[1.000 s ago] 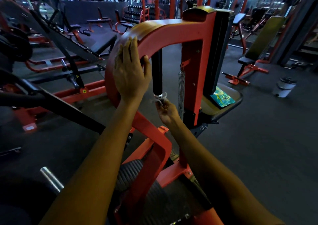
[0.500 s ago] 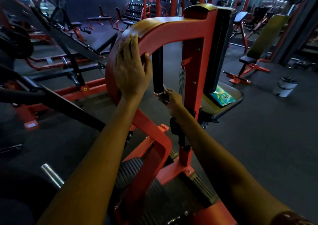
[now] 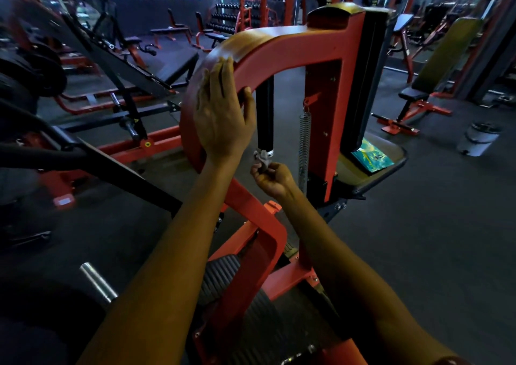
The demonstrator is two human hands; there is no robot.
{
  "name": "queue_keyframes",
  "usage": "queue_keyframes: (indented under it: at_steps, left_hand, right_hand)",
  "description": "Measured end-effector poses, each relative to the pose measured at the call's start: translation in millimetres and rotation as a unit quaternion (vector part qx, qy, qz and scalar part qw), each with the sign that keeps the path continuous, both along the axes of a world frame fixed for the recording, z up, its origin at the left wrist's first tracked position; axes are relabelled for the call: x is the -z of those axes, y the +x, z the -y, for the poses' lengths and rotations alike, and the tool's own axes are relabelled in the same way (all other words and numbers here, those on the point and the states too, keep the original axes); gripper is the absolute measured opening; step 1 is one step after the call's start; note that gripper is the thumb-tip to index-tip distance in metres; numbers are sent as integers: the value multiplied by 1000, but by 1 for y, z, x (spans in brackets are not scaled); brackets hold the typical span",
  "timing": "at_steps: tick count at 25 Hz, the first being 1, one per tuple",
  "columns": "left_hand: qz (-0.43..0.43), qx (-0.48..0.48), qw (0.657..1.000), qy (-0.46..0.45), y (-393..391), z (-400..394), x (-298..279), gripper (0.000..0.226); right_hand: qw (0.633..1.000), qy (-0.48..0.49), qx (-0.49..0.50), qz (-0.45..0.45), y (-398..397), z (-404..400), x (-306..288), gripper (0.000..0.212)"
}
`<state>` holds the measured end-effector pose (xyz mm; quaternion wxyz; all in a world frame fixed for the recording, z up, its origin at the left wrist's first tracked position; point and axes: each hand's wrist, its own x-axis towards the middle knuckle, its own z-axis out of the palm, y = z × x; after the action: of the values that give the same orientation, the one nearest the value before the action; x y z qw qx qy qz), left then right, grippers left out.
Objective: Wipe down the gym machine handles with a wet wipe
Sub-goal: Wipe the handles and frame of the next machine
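A black vertical handle with a chrome end cap hangs inside the curved red machine frame. My left hand lies flat on the frame's curve, fingers straight and thumb hooked over its inner edge. Just below the handle's lower end, my right hand pinches a small crumpled grey wet wipe. The wipe's top touches the chrome cap.
A steel spring hangs right of the handle beside the red upright. A seat pad with a blue-green packet sits to the right. A white bin stands on the dark floor. Benches and racks fill the background; a chrome bar end juts lower left.
My right hand has dropped from gripping the handle's lower end to just beneath it, with the wipe now showing above the fingers. My left hand stays on the frame.
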<state>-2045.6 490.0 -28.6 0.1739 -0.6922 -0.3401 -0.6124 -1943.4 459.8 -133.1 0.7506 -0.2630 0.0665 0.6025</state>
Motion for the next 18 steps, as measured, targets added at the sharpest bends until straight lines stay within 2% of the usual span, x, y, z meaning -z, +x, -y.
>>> queue_keyframes:
  at_steps: [2, 5, 7, 8, 9, 10, 11, 12, 13, 14, 16, 18]
  left_hand:
    - [-2, 5, 1000, -4, 0, 0, 1, 45]
    - [-1, 4, 1000, -5, -1, -1, 1, 46]
    - [-1, 2, 1000, 1, 0, -1, -1, 46]
    - [-1, 1, 1000, 3, 0, 0, 0, 46]
    - [0, -1, 1000, 5, 0, 0, 1, 46]
    - [1, -2, 1000, 5, 1, -1, 1, 46]
    - [2, -2, 1000, 2, 1, -1, 1, 46]
    - [4, -4, 1000, -2, 1, -1, 1, 46]
    - [5, -5, 1000, -7, 1, 0, 1, 46]
    - [6, -3, 1000, -10, 1, 0, 0, 46]
    - [7, 0, 1000, -9, 1, 1, 1, 47]
    - [8, 4, 1000, -8, 1, 2, 0, 47]
  right_hand:
    - [1000, -16, -6, 2, 4, 4, 3, 27]
    - [1000, -16, 13, 12, 15, 12, 1, 44]
    - [997, -4, 50, 66, 28, 16, -9, 50]
    - [992, 3, 70, 104, 34, 19, -16, 42]
    - [979, -8, 101, 179, 39, 19, -21, 32]
    - [943, -46, 139, 299, 40, 16, -24, 22]
    - [875, -96, 170, 444, 39, 12, -22, 15]
    - [790, -137, 187, 568, 35, 9, -16, 13]
    - [729, -156, 195, 637, 28, 6, -8, 15]
    - [701, -158, 207, 663, 19, 5, 0, 17]
    - [668, -154, 224, 693, 9, 10, 17, 15]
    - [628, -142, 199, 739, 6, 23, 22, 11]
